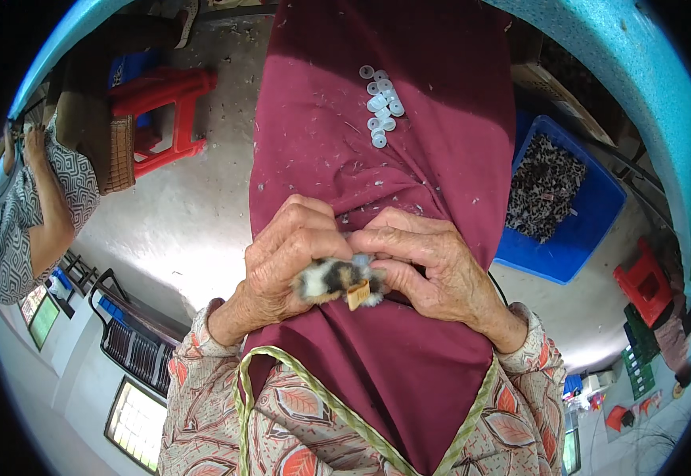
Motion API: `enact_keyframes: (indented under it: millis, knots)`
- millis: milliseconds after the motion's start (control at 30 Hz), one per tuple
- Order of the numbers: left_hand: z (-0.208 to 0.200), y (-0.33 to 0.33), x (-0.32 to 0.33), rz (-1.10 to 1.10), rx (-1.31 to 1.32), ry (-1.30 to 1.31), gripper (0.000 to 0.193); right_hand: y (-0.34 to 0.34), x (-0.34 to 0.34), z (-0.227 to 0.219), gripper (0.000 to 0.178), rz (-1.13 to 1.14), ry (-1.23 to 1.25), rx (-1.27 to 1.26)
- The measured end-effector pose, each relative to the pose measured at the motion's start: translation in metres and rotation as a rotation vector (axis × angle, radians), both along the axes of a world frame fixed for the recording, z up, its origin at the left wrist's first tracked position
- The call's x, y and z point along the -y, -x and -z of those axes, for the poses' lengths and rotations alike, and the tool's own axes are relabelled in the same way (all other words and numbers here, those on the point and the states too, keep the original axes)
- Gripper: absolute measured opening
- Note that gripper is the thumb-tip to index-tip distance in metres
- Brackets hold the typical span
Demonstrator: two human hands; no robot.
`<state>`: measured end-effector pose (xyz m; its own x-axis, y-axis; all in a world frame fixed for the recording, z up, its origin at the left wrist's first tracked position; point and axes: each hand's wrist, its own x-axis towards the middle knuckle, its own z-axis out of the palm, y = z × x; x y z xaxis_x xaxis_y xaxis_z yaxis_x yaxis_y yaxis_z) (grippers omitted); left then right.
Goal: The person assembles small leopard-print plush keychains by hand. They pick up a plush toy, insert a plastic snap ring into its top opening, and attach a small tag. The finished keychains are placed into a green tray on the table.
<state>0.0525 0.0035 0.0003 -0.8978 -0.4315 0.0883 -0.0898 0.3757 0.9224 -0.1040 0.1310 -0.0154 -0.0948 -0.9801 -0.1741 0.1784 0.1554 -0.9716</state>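
At the far left, a co-worker in a black-and-white geometric-patterned top (12, 238) stands with a bare forearm (50, 202) raised. Next to that person is a brown woven basket (121, 155), and just right of it a red plastic stool (155, 94) on the grey, speckled floor (202, 174).

My left hand (294, 250) is closed, its fingers curled over the left and upper side of a small furry piece in white, black and tan (321, 279). The piece is in front of me, above my maroon cloth apron (306, 95), between my two hands. At its right end are a folded tan tag (358, 295), hanging on the near side, and a small pale-blue part (360, 259). My right hand (432, 258) is drawn into a pinch at that end, thumb and forefinger nearly together on the piece; the exact contact under my fingertips is hidden.

Beyond my hands, a loose cluster of small round translucent plastic pieces (382, 103) lies on the apron, with pale bits of fluff scattered around it.

To the right, a blue rectangular plastic bin (591, 226) holds a heap of mottled black-and-white pieces (543, 190). Farther right is a second red plastic stool (645, 284).
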Motion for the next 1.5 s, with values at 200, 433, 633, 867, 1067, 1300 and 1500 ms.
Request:
enact_keyframes:
  millis: [200,433,633,867,1067,1300,1500]
  knots:
    - [0.009,-0.005,-0.004,-0.055,-0.023,-0.143,0.028,0.006,0.003,0.001,0.019,-0.062,0.022,-0.025]
    - [0.004,0.0,0.003,0.058,0.085,-0.112,0.03,-0.005,-0.001,0.002,0.011,-0.002,-0.412,0.478]
    - [-0.003,0.003,0.002,0.129,0.026,0.013,0.024,-0.005,0.0,0.002,0.01,0.002,-0.391,0.473]
    - [-0.014,-0.003,0.005,0.212,-0.086,0.243,0.027,0.005,-0.007,0.0,0.023,0.05,-0.046,0.1]
    - [-0.015,-0.001,0.004,0.157,-0.085,0.125,0.025,0.003,-0.006,-0.009,0.029,0.04,0.165,-0.266]
    - [-0.022,-0.002,0.005,0.181,-0.111,0.288,0.03,0.006,-0.006,-0.003,0.029,0.032,0.366,-0.472]
    - [-0.027,-0.002,-0.004,0.068,-0.106,0.392,0.042,0.009,-0.004,-0.009,0.025,0.052,0.464,-0.476]
